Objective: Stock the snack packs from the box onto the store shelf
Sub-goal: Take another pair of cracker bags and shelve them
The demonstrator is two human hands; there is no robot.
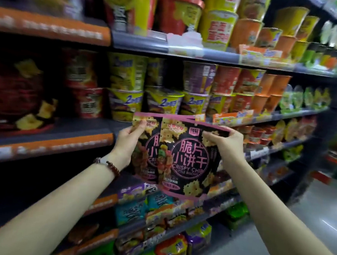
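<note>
Together left hand (130,139) and right hand (226,143) grip overlapping snack packs (187,158) between them

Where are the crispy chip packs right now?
In the head view, centre frame: two overlapping crispy chip packs held up by their top corners, left hand and right hand, just below the yellow noodle cups.

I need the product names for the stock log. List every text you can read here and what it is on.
"脆片小饼干" on the front snack pack.
"CRISPY CHIP", last letters cut off, on the same pack.
"LITTLE BISCUIT" below it.
"CRIS", partly covered, on the rear snack pack.
"2" on the yellow noodle cups.
Shelf price tags and other packaging: too blurred to read.
</note>
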